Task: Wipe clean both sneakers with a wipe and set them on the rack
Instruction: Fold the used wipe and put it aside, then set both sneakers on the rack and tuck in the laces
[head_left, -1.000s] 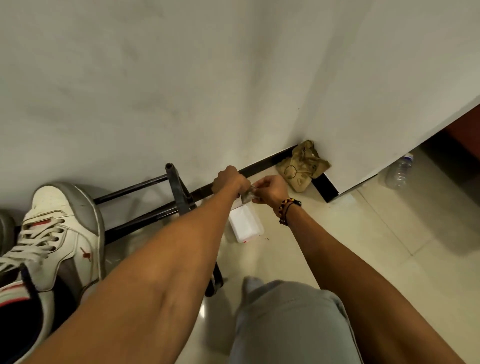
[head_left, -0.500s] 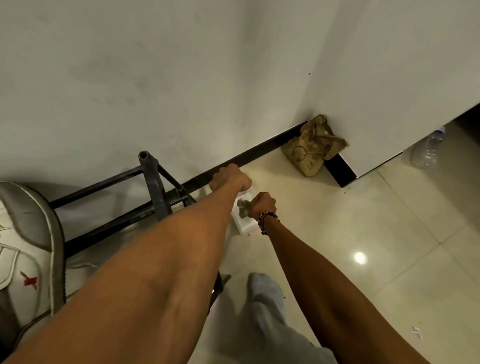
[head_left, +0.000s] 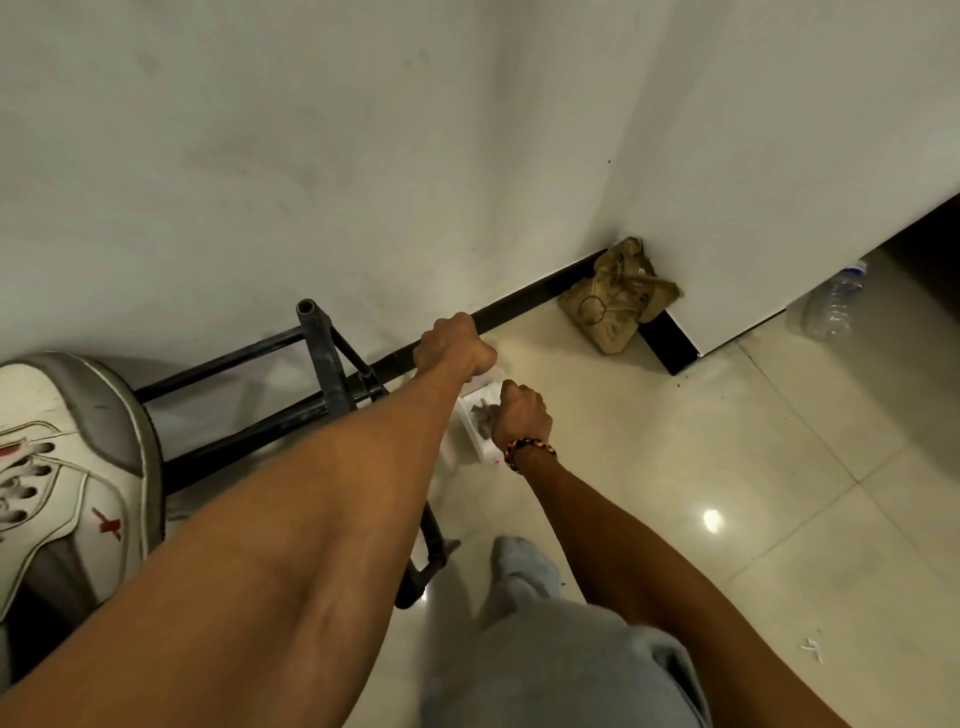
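Down at the far left a white sneaker (head_left: 67, 467) sits on the black rack (head_left: 322, 358), toe toward the wall. Next comes the left hand (head_left: 454, 345), fingers curled over the end of a white wipe pack (head_left: 480, 441) on the floor. Just right of it, the right hand (head_left: 522, 415) pinches a grey wipe (head_left: 482, 415) at the pack's opening.

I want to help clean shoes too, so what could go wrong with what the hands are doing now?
The right hand pinches a grey, used-looking wipe over the white wipe pack on the shiny tiled floor; the dirty wipe might soil the pack. The left hand is beside the pack, so it may slide.
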